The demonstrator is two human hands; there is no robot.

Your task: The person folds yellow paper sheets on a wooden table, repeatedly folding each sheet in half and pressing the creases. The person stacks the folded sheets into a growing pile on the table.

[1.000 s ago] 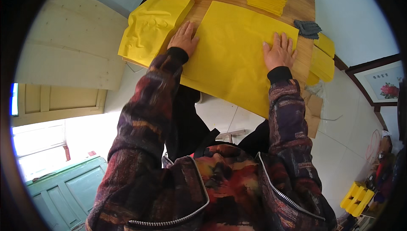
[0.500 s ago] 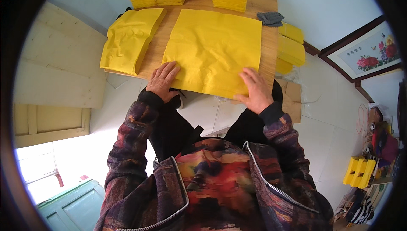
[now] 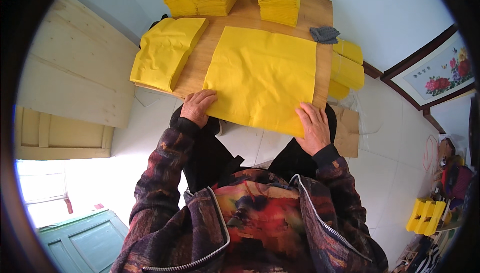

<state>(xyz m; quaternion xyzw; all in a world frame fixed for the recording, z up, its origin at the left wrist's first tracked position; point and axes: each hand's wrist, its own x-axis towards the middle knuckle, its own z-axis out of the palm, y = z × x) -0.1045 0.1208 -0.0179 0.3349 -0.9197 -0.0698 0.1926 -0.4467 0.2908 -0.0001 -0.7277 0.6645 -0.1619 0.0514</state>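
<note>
A wrinkled yellow sheet [image 3: 260, 78], paper or cloth I cannot tell, lies spread on the wooden table, its near edge hanging over the front above my lap. My left hand [image 3: 198, 107] grips its near left corner, fingers on top and thumb hidden. At the near right corner my right hand [image 3: 313, 127] is closed on the sheet's side, fingers pointing away from me. To the left a thick folded yellow bundle [image 3: 167, 50] rests on the table, slightly over its edge.
Tall stacks of folded yellow pieces, one at back left [image 3: 205, 0] and one at back middle [image 3: 281, 0], stand on the table [image 3: 320, 13]. A dark grey cloth [image 3: 325, 35] lies at its right edge. Yellow bundles [image 3: 347, 70] and cardboard [image 3: 346, 135] sit beyond it.
My right hand has moved from the sheet's near edge outward to its right corner. The near edge looks flatter. My left hand stays at the left corner; the whole view has shifted slightly.
</note>
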